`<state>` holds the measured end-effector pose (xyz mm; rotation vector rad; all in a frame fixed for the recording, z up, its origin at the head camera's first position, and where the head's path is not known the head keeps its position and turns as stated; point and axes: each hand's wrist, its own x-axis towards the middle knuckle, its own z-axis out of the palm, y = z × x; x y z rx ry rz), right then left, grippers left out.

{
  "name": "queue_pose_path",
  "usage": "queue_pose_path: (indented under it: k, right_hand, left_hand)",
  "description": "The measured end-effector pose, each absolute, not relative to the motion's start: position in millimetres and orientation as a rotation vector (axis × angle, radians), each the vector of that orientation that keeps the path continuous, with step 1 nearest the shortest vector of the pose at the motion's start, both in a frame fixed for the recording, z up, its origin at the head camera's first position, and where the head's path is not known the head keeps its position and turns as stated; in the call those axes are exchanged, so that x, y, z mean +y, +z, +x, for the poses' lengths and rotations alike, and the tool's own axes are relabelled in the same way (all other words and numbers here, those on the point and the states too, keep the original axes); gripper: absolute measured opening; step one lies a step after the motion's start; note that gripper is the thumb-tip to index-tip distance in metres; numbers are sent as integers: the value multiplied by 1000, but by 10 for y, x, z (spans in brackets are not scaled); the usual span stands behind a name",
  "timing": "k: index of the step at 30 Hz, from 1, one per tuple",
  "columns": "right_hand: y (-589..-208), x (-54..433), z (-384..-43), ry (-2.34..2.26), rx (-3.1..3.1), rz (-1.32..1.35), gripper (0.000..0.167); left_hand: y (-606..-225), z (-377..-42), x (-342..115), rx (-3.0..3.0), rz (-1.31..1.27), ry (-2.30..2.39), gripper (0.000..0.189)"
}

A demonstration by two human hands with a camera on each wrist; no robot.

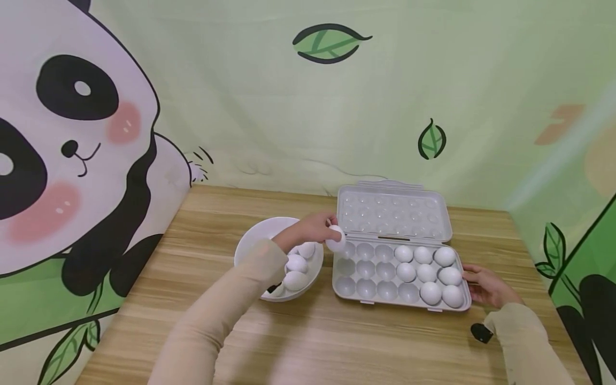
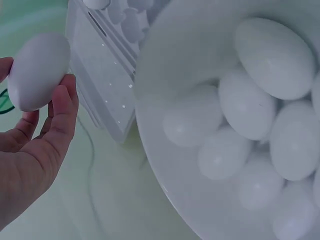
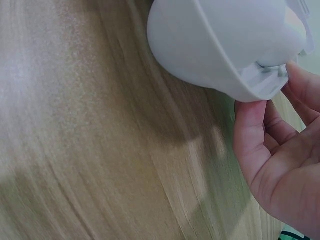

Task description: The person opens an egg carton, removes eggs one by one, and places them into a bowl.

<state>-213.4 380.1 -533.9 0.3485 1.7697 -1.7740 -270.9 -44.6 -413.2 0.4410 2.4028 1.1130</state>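
Note:
My left hand pinches a white egg between thumb and fingertips, over the back left corner of a grey plastic egg carton. Several eggs sit in the carton's right-hand cups; the cups toward the left hold none. Its lid lies folded back toward the wall. At the carton's right end, my right hand grips the rim, thumb above and fingers against the side, as the right wrist view shows. A white bowl with several more eggs stands left of the carton, partly covered by my left forearm.
The wooden table ends at a cloth backdrop printed with a panda and leaves. Bowl and carton stand close side by side. A black wrist device shows by my right sleeve.

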Motion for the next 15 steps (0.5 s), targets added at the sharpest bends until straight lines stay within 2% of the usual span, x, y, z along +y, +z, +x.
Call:
queue_pose_path:
  k: [15]
  right_hand:
    - [-5321, 3789, -2120, -1781, 1763, 339, 19]
  left_hand:
    - [-4345, -2672, -830, 2460, 266, 939, 29]
